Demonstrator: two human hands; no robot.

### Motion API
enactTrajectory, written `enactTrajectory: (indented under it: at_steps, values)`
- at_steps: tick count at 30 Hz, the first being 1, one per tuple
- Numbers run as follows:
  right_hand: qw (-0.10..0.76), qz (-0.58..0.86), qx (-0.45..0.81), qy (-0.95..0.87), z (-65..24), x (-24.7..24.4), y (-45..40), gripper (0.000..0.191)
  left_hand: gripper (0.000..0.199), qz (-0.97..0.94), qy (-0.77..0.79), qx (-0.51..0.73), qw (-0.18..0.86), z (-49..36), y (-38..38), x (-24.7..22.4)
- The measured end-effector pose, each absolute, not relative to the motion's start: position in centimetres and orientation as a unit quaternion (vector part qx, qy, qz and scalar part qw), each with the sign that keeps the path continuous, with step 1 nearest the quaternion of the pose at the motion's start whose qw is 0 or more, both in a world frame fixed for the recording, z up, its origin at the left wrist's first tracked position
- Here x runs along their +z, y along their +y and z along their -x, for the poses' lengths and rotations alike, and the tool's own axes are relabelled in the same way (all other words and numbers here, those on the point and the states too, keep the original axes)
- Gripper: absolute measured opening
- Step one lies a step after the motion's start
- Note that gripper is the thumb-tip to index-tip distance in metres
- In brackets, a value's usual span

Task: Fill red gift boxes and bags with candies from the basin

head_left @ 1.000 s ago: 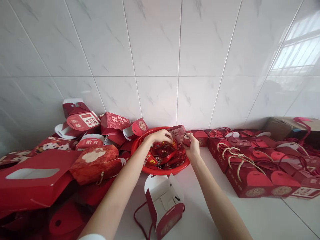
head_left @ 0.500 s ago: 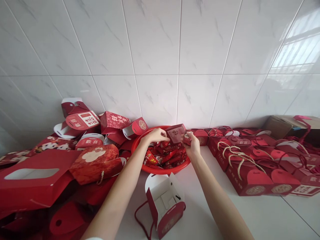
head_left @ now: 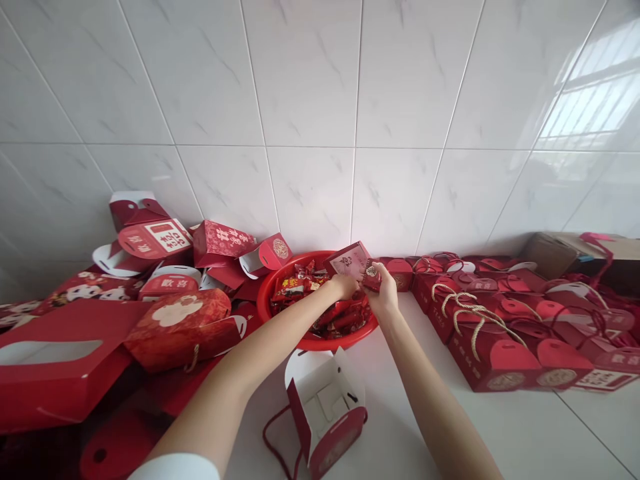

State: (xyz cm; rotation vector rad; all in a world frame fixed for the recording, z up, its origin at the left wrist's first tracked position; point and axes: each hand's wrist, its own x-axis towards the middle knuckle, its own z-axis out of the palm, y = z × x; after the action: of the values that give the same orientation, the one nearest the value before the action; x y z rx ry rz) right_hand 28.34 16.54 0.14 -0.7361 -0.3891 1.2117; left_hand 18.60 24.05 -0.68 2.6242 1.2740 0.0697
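My right hand (head_left: 384, 293) is closed around a small dark red packet (head_left: 371, 272) with a pale emblem, over the right rim of a red plastic basin (head_left: 265, 308). Close beside it is my left hand (head_left: 345, 287), its fingers bent together towards the packet; whatever they hold is hidden. Several shiny red-wrapped sweets (head_left: 295, 285) fill the basin. Just behind my hands, a pinkish-red box (head_left: 346, 259) leans at the basin's back edge. Nearer to me, an open red gift box (head_left: 327, 413) with a white inside stands on the surface, its cord handle hanging at the left.
Folded and half-open red boxes (head_left: 180, 327) are heaped on the left. On the right stand rows of closed red gift boxes (head_left: 495, 363) with cord handles, and a brown cardboard box (head_left: 543, 253) behind them. A tiled wall (head_left: 310, 193) rises at the back.
My left hand has moved right, from the basin's middle to beside my right hand. My right hand still holds the small packet. The view has shifted slightly.
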Motion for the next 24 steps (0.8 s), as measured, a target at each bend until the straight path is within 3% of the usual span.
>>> enactTrajectory:
  at_steps: [4,9,14,18,24]
  values:
    - [0.737,0.326,0.57,-0.163,-28.3,0.3,16.5,0.015,0.029,-0.869,0.48,-0.032,0.118,-19.2,23.8,-1.2]
    - [0.738,0.328,0.569,-0.155,-28.4,0.7,16.2,0.014,0.018,-0.862,0.475,-0.005,0.175,-17.7,23.8,0.9]
    - [0.729,0.334,0.576,-0.159,-28.5,0.9,16.1,0.016,0.055,-0.838,0.465,0.123,0.257,-13.4,23.4,4.3]
    - [0.72,0.337,0.58,-0.178,-28.5,0.8,16.0,0.017,0.064,-0.785,0.439,0.225,0.375,-11.2,22.3,5.6]
    - [0.66,0.343,0.602,-0.291,-28.2,0.4,15.7,0.022,0.068,-0.782,0.5,0.245,0.281,-10.4,21.0,6.0]
